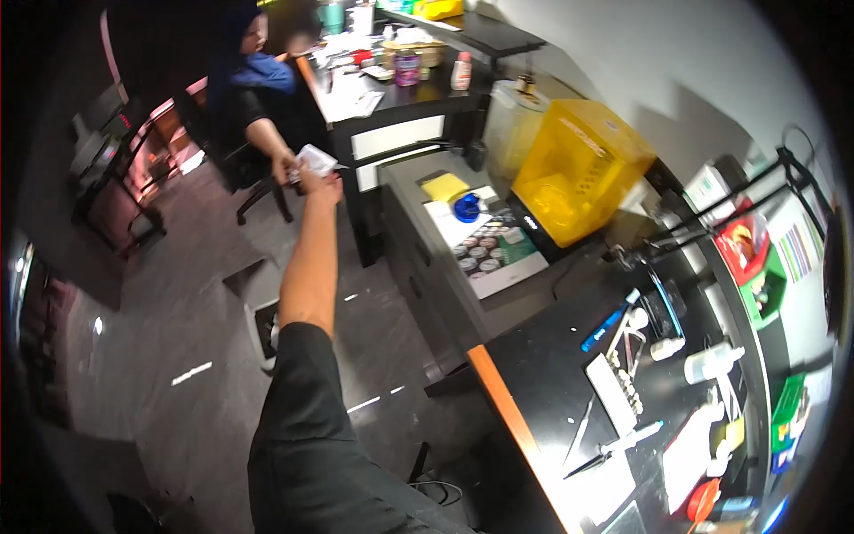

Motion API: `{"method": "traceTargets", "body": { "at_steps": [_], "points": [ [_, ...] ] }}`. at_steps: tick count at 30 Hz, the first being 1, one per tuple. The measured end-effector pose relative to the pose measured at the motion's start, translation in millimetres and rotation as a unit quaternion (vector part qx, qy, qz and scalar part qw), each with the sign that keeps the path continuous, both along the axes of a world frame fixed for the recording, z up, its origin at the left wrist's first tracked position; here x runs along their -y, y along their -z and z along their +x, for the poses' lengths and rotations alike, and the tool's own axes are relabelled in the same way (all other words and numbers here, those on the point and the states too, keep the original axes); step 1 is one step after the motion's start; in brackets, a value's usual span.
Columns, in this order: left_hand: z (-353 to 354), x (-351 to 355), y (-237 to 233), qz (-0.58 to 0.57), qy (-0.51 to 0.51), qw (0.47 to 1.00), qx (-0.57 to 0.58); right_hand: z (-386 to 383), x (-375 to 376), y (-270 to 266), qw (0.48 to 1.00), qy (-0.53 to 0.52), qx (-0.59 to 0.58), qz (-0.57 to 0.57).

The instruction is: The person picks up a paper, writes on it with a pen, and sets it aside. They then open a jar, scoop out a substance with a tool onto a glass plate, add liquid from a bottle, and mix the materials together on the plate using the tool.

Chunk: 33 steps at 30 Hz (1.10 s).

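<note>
The left hand point(320, 184) is gripping a white packet point(318, 160) between thumb and fingers (motion is blurring the exact placement). A co-worker's hand point(283, 166) is touching the packet's other side, so the packet is sitting between the two hands, above the floor point(196, 320). The person's arm is pointing straight out, and the co-worker point(267, 78) is sitting on a chair point(253, 169) beside the far desk point(400, 109). To the right, a grey cabinet point(414, 245) is bearing a blue lid point(466, 208), a yellow pad point(444, 186) and a printed box point(507, 258); a yellow case point(583, 169) is standing just beside them. Nearer, a black desk point(544, 356) is holding a blue pen point(610, 320) and a clear bottle point(712, 363).
</note>
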<state>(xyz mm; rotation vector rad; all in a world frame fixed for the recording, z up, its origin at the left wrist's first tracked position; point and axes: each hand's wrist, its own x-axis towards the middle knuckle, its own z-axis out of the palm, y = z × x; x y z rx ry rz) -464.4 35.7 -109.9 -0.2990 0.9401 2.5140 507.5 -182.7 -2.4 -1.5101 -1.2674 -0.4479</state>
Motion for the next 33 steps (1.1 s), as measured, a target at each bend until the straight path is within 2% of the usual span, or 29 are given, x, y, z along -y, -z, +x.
{"method": "traceTargets", "body": {
  "at_steps": [2, 3, 5, 7, 8, 9, 13, 15, 16, 18, 20, 22, 24, 26, 28, 30, 31, 33],
  "points": [
    [-34.1, -18.8, 31.1, 0.11, -0.008, 0.988, -0.111, 8.7, 22.0, 1.9, 1.0, 0.017, -0.024, -0.01],
    [-45.4, -24.4, 37.1, 0.111, 0.031, 0.986, -0.123, 13.5, 36.1, 5.5, 0.999, 0.023, -0.042, -0.02],
    [-43.9, -20.0, 31.4, 0.082, 0.107, 0.983, -0.126, 16.8, 50.9, 16.0, 0.995, 0.017, -0.1, -0.018],
    [-42.3, -25.0, 32.4, 0.048, 0.157, 0.978, -0.129, 21.4, 54.1, 25.4, 0.994, 0.02, -0.111, 0.002],
    [-47.9, -21.4, 38.3, 0.04, 0.169, 0.976, -0.133, 11.3, 47.4, 13.2, 0.996, -0.008, -0.08, 0.029],
    [-49.7, -11.9, 39.5, 0.032, 0.177, 0.973, -0.143, 15.5, 48.2, 9.0, 0.999, 0.015, -0.05, 0.012],
    [-28.3, 24.3, 28.3, 0.014, 0.174, 0.965, -0.194, 14.8, 44.9, -6.2, 0.998, 0.016, -0.067, 0.003],
    [39.6, 27.6, -12.1, -0.047, 0.148, 0.966, -0.205, 30.7, 44.1, -19.9, 0.994, 0.037, -0.092, -0.035],
    [71.5, 30.9, -19.5, -0.041, 0.144, 0.964, -0.22, 37.9, 45.9, -22.5, 0.992, 0.052, -0.103, -0.057],
    [138.8, 42.6, -38.7, -0.011, 0.132, 0.958, -0.253, 51.2, 44.3, -23.5, 0.994, 0.065, -0.048, -0.067],
    [196.5, 52.2, -68.1, 0.001, 0.165, 0.94, -0.3, 63.5, 43.6, -21.2, 0.995, 0.062, -0.002, -0.08],
    [257.5, 60.8, -90.2, -0.038, 0.149, 0.938, -0.309, 74.2, 44.2, -16.2, 0.993, 0.064, 0.012, -0.095],
    [316.9, 73.5, -112.7, -0.056, 0.15, 0.918, -0.364, 74.3, 40.5, -17.1, 0.996, 0.045, -0.027, -0.073],
    [351.7, 83.3, -120.3, -0.043, 0.172, 0.86, -0.479, 73.3, 40.7, -23.4, 0.995, 0.047, -0.016, -0.083],
    [383.5, 86.6, -120.6, -0.092, 0.158, 0.808, -0.561, 90.5, 38.9, -14.7, 0.996, 0.029, 0.01, -0.083],
    [437.2, 101.9, -142.6, -0.072, 0.108, 0.788, -0.602, 96.8, 46.5, -15.9, 0.994, 0.032, 0.007, -0.107],
    [448.3, 107.3, -143.2, -0.095, 0.152, 0.788, -0.589, 95.1, 46.6, -19.4, 0.993, 0.033, -0.012, -0.117],
    [465.0, 114.2, -142.8, -0.143, 0.114, 0.74, -0.648, 97.8, 48.1, -21.3, 0.993, 0.017, -0.01, -0.119]
  ]
}}
